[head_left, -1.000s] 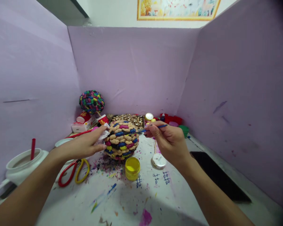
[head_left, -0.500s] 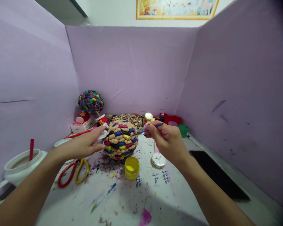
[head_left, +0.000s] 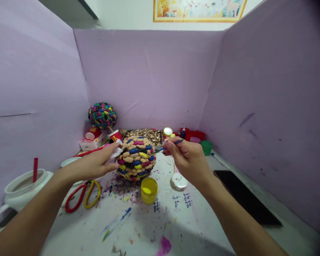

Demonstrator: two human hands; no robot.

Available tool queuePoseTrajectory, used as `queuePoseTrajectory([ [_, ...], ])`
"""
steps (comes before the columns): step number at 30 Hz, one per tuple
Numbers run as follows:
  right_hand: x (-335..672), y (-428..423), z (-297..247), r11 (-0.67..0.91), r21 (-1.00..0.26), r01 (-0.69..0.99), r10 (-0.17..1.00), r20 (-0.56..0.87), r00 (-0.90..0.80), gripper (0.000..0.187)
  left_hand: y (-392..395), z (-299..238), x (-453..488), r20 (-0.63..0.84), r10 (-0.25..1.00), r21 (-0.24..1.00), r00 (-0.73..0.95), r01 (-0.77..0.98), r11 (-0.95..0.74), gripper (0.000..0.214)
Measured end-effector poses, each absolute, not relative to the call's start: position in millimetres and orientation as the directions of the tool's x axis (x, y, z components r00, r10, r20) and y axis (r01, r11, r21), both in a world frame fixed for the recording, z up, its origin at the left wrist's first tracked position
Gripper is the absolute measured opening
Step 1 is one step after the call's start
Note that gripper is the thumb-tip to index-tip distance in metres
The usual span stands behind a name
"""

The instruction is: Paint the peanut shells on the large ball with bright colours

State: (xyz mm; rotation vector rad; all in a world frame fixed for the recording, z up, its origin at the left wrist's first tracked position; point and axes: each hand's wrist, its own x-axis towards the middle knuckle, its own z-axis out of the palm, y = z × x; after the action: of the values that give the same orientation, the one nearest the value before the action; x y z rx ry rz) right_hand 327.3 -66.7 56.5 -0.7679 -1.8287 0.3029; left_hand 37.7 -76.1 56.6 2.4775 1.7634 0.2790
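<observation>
A ball of peanut shells (head_left: 137,157), partly painted blue, pink, yellow and black, sits on the paint-spattered table (head_left: 138,224). My left hand (head_left: 96,164) rests against its left side, fingers pinched on a crumpled white tissue (head_left: 114,152). My right hand (head_left: 188,158) is closed on a thin blue paintbrush (head_left: 168,146), whose tip touches the ball's upper right side. An open pot of yellow paint (head_left: 149,190) stands just in front of the ball, its white lid (head_left: 179,181) lying to the right.
A fully painted shell ball (head_left: 102,115) stands at the back left. A tray of loose shells (head_left: 147,134) and paint pots (head_left: 196,136) line the back wall. Red and yellow scissors (head_left: 82,193) lie left, beside a white jug (head_left: 18,190). A dark phone (head_left: 242,197) lies right.
The view shifted slightly. My right hand and the brush drew a little nearer to the ball; the left hand stays put.
</observation>
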Motion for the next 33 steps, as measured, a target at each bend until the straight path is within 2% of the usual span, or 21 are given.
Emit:
queuePoseTrajectory([
  [15,321.7,-71.4,55.0,0.799,-0.511,0.317,0.58,0.794,-0.182,0.026,-76.0,58.7,40.2,0.066,0.949,0.168,0.308,0.934,-0.315,0.075],
  [26,325.9,-66.6,54.9,0.764,-0.535,0.359,0.623,0.756,-0.199,0.026,-73.9,55.8,38.4,0.116,0.938,0.171,0.327,0.924,-0.343,0.072],
  [33,324.1,-67.1,53.9,0.764,-0.538,0.357,0.62,0.764,-0.176,0.025,-73.1,55.3,38.0,0.09,0.939,0.157,0.332,0.926,-0.342,0.071],
])
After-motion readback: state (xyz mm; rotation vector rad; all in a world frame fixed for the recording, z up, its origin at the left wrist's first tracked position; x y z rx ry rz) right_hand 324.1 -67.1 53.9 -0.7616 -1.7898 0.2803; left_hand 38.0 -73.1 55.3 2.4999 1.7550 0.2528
